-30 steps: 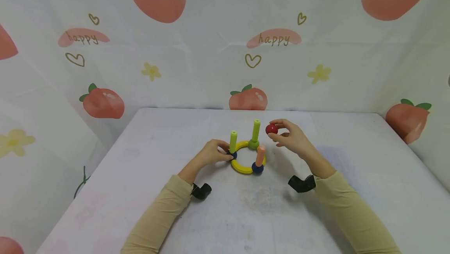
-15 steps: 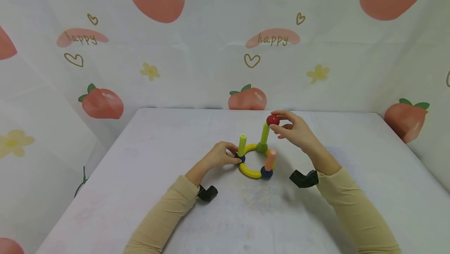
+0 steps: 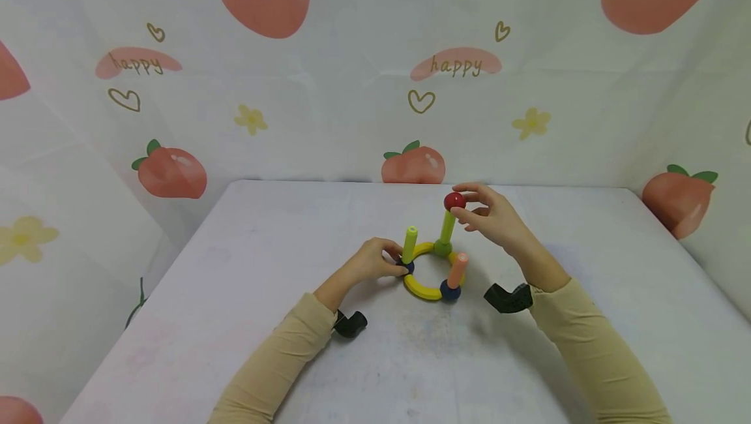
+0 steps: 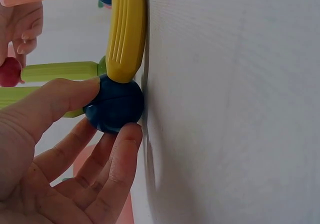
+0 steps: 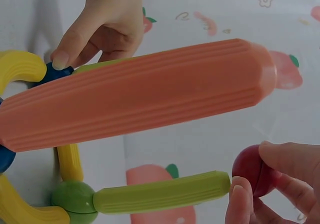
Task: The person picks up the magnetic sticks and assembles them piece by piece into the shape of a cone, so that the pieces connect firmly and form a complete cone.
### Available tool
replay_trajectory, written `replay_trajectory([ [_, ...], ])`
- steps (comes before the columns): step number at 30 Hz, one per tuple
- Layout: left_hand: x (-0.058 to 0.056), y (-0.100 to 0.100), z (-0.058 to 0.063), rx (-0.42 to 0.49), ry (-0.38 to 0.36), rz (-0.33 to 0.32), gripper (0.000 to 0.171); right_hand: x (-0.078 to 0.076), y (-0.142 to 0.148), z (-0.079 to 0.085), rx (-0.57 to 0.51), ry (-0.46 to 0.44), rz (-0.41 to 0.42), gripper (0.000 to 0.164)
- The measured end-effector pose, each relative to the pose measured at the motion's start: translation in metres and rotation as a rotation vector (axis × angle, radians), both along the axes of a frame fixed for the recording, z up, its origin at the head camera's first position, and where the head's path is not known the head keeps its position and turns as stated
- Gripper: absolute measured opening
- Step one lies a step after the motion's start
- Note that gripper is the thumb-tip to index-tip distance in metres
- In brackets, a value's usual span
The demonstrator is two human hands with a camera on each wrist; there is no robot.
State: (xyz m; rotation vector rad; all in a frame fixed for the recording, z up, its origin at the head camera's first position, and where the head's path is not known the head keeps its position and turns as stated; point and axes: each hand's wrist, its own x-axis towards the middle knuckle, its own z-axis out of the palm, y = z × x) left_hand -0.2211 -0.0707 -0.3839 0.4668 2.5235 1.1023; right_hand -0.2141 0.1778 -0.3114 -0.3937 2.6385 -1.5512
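Observation:
My left hand [image 3: 372, 259] pinches a dark blue ball [image 4: 115, 104] between thumb and fingers, at the left of a ring of yellow curved rods [image 3: 424, 288]. Upright from that ball stands a light green rod [image 3: 410, 244]. My right hand [image 3: 491, 218] pinches a red ball [image 5: 254, 171] at the top end of the far green rod [image 5: 162, 193]. Ball and rod end appear to touch. That rod rises from a green ball [image 3: 442, 248] at the back of the ring. An orange rod [image 3: 457, 271] stands on another dark blue ball [image 3: 450, 291] at the front right.
The ring rests on a table with a white cover [image 3: 375, 372]. Behind the table hangs a white cloth [image 3: 328, 130] printed with peaches, hearts and flowers. Black curved pieces, one by the left wrist [image 3: 351, 324] and one by the right wrist [image 3: 508, 298], stick out near the sleeves.
My left hand and the ring have shifted right and slightly nearer. The red ball, held beside the far green rod a second ago, has risen and now sits at its top end.

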Motion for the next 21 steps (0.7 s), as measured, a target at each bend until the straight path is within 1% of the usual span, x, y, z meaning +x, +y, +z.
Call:
replay_trajectory([
  [7, 0.0, 0.0, 0.0, 0.003, -0.008, 0.006, 0.037, 0.0, -0.001, -0.004, -0.008, 0.004, 0.005, 0.046],
  [9, 0.0, 0.0, -0.001, 0.005, -0.009, 0.007, 0.036, 0.001, -0.001, -0.003, 0.006, 0.017, 0.011, 0.046],
  [12, -0.001, 0.0, -0.002, 0.006, -0.003, 0.002, 0.037, 0.001, 0.001, -0.003, 0.054, 0.023, 0.028, 0.047],
  [16, -0.001, 0.0, -0.002, 0.003, 0.002, -0.001, 0.037, 0.004, 0.006, -0.001, 0.137, 0.016, 0.083, 0.052],
  [21, 0.0, 0.0, -0.001, 0.002, 0.0, 0.0, 0.036, 0.009, 0.015, 0.001, 0.203, 0.032, 0.213, 0.068],
])
